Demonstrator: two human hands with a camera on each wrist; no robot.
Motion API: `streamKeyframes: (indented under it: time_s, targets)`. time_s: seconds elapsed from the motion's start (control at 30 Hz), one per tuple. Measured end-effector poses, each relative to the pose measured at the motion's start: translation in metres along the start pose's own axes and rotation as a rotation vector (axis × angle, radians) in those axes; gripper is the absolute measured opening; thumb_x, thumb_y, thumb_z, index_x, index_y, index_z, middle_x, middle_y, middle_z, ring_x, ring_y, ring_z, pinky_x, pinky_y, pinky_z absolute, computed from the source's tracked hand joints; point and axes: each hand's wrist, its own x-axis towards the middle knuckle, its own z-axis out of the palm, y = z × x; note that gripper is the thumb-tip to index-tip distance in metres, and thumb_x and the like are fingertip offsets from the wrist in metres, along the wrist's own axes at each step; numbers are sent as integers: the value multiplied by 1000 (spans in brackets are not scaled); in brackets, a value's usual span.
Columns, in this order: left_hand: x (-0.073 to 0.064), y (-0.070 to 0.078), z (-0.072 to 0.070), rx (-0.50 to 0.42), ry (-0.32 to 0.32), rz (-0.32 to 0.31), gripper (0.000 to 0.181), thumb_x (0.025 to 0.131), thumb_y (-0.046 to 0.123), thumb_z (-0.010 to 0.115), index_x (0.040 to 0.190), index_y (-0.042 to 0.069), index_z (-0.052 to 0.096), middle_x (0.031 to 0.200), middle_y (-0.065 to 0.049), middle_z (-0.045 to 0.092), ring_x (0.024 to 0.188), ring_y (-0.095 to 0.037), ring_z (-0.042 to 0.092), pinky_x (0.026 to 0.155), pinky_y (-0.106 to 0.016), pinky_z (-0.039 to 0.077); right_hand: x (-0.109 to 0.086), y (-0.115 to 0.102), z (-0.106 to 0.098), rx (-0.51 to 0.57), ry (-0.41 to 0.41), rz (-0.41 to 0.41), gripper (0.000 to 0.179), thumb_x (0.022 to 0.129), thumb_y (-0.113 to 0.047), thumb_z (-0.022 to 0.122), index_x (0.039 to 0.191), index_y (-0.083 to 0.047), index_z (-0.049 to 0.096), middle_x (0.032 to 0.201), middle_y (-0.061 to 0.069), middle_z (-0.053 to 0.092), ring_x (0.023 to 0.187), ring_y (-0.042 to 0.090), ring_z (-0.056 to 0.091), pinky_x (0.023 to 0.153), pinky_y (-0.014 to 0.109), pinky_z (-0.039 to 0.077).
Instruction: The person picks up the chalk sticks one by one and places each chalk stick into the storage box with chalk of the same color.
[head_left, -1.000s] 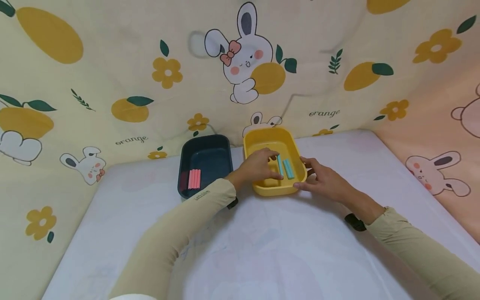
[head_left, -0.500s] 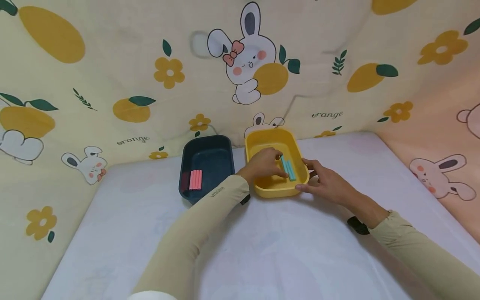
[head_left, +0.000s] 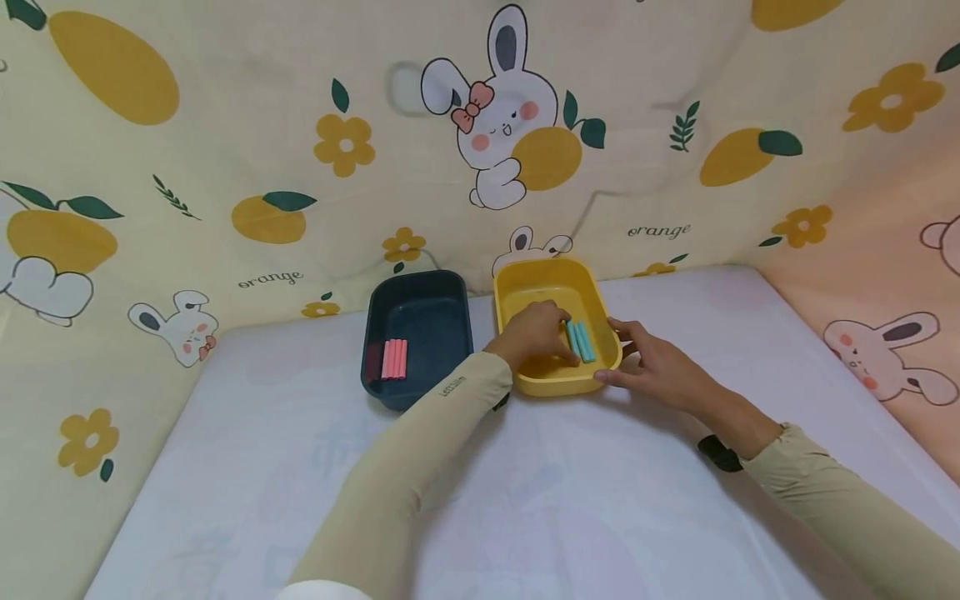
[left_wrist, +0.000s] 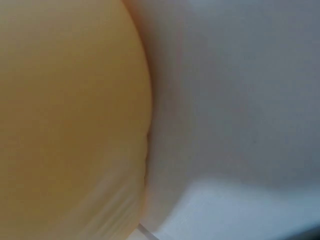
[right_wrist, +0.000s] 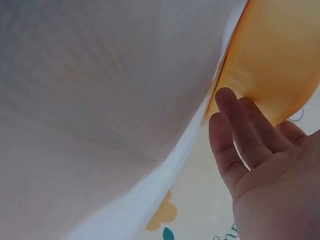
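Note:
My left hand [head_left: 536,333] reaches into the yellow tray [head_left: 555,386] from its left side. It pinches one light-blue stick [head_left: 573,340] lengthwise, with the thumb at the near end and a finger at the far end. Just right of it lies more light blue, a chalk-like stick [head_left: 586,342]; whether it is single or double is hard to tell. My right hand [head_left: 663,371] touches the tray's right outer wall with extended fingers, its thumb at the near right corner. In the right wrist view, the fingers [right_wrist: 245,125] rest against the translucent yellow wall [right_wrist: 275,60].
Left of the yellow tray stands a dark blue tray [head_left: 431,312], with several pink sticks [head_left: 394,359] side by side in it. Both trays stand at the back of the white-covered table [head_left: 525,500], near a printed cloth wall [head_left: 360,192]. The left wrist view shows mostly blurred sleeve [left_wrist: 70,110].
My left hand has moved right inside the yellow tray, bringing its light-blue stick close beside the others. The right hand has stayed at the tray's side. The head view has shifted slightly.

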Motion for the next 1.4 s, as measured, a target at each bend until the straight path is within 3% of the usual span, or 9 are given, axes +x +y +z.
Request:
streamKeyframes:
  time_s: [0.5, 0.77, 0.9, 1.2, 1.4]
  targets:
    - [-2, 4, 7, 57, 37, 8, 66, 76, 50, 82, 131, 16, 65, 125, 0, 58, 109, -18, 44, 95, -28, 46, 0, 2, 1, -3, 13, -25, 92, 87, -63, 65, 155, -17, 24, 139, 13, 56, 117, 29, 61, 96, 52, 52]
    - [2, -1, 5, 14, 8, -8, 76, 75, 50, 84, 137, 15, 60, 131, 0, 57, 115, -18, 47, 105, -28, 45, 1, 1, 1, -8, 8, -26, 92, 87, -63, 64, 156, -18, 24, 136, 13, 57, 117, 29, 60, 96, 52, 52]
    - [2, -4, -1, -48, 10, 18, 81, 75, 48, 84, 143, 15, 54, 139, -1, 56, 124, -17, 50, 114, -29, 41, 0, 1, 1, -7, 8, -23, 92, 87, -63, 65, 156, -17, 24, 135, 14, 58, 117, 29, 60, 96, 52, 52]
    - [-21, -11, -23, -175, 37, 167, 81, 78, 41, 84, 145, 9, 51, 137, -9, 59, 125, -24, 54, 108, -31, 46, 0, 0, 0, -10, 6, -16, 94, 87, -65, 64, 156, -15, 23, 141, 15, 54, 117, 31, 61, 96, 54, 51]
    - [-46, -25, -29, -352, 39, 182, 77, 79, 38, 84, 144, 13, 52, 138, -6, 60, 127, -26, 55, 104, -31, 50, -1, 0, 2, 9, 0, -6, 95, 86, -65, 64, 156, -16, 23, 139, 15, 56, 118, 31, 60, 97, 54, 50]
